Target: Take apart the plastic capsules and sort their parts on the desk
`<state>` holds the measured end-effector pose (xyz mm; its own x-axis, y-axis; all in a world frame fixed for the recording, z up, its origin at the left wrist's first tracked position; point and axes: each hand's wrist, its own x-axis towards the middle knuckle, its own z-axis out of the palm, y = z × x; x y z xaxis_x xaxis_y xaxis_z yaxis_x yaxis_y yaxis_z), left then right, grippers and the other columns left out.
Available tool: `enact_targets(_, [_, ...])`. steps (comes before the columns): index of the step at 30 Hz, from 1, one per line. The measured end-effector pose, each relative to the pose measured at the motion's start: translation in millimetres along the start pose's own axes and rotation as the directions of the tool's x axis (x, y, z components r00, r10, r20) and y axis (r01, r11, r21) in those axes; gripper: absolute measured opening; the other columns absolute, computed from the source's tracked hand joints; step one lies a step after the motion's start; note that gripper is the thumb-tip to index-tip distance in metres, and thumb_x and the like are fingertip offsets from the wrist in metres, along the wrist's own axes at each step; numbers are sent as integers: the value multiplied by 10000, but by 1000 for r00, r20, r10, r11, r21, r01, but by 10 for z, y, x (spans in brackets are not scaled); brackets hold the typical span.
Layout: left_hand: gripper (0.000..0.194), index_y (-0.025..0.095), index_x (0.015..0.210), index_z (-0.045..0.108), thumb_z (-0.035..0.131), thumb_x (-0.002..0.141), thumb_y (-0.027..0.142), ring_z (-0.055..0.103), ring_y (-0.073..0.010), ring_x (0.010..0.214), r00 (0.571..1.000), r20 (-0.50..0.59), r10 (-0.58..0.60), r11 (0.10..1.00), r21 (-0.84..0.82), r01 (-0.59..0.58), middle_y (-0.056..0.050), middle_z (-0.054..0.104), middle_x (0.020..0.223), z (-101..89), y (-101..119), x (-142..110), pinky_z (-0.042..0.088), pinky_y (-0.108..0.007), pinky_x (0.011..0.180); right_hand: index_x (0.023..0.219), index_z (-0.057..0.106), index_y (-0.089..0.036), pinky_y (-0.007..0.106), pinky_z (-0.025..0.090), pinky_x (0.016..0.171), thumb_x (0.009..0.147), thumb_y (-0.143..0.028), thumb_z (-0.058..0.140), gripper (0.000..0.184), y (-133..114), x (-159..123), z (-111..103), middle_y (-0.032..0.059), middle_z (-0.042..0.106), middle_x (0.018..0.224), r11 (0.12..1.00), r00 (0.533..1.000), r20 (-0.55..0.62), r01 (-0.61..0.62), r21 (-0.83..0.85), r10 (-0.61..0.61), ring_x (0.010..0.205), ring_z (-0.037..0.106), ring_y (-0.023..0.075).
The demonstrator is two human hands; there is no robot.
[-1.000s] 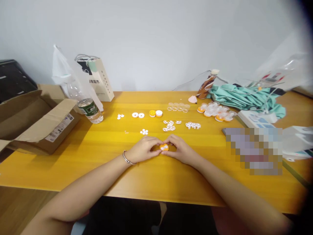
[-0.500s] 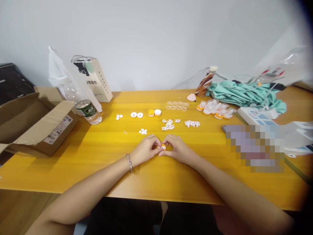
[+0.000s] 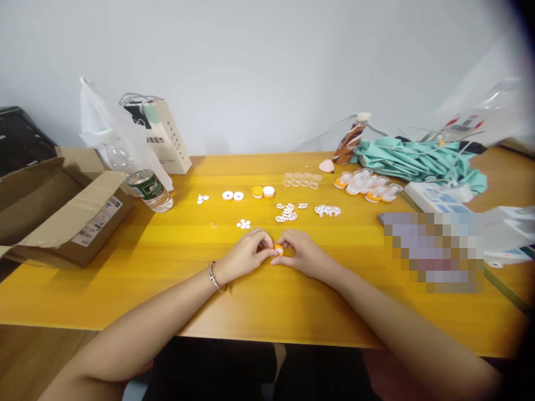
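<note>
Both hands meet at the middle of the yellow table (image 3: 167,278). My left hand (image 3: 246,255), with a bracelet at the wrist, and my right hand (image 3: 301,253) pinch a small orange round piece (image 3: 278,250) between their fingertips, just above the tabletop. Its top looks white. Just beyond my hands lie small white discs (image 3: 243,224) and flat white cut-out pieces (image 3: 286,213), with more of these (image 3: 328,210) to the right.
Farther back are two white rings (image 3: 233,195), two orange caps (image 3: 263,192), clear cups (image 3: 302,179) and a pile of orange-and-clear parts (image 3: 370,186). A water bottle (image 3: 144,181), open cardboard box (image 3: 54,206), paper bag (image 3: 165,136), brown bottle (image 3: 349,142) and teal cloth (image 3: 418,161) ring the table.
My fingers have closed in over the orange piece, so less of it shows than a second ago. The view has shifted slightly; the hands stay at the same spot.
</note>
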<state>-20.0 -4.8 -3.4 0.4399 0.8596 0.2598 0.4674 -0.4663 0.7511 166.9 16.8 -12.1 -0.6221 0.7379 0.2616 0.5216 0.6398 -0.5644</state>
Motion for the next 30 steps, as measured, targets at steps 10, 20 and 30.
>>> enact_targets(10, [99,163,773,551,561,810,254,542,-111,666,991,-125,-43,986,156,62,3,595,742,-302,-242,51,431,-231,646,864,529,-210,324,392,737,734,-378,646,242,-65,-23,-59,29,584,839,1000,1000,17,2,2,-2,804,543,177])
enact_targets(20, [107,179,823,599,498,834,211,557,-138,720,979,-202,15,926,372,63,-19,596,790,-362,-354,58,448,-255,689,877,532,-211,326,399,738,741,-353,636,222,-56,-35,-79,34,580,846,1000,1000,28,13,3,-13,807,543,180])
enact_targets(30, [197,176,990,583,451,870,259,518,-153,853,987,-98,124,950,300,-89,-53,523,908,-255,-100,18,435,-289,802,896,529,-211,323,396,740,752,-358,625,227,-51,-33,-57,31,574,858,1000,999,29,14,-7,-13,815,533,177])
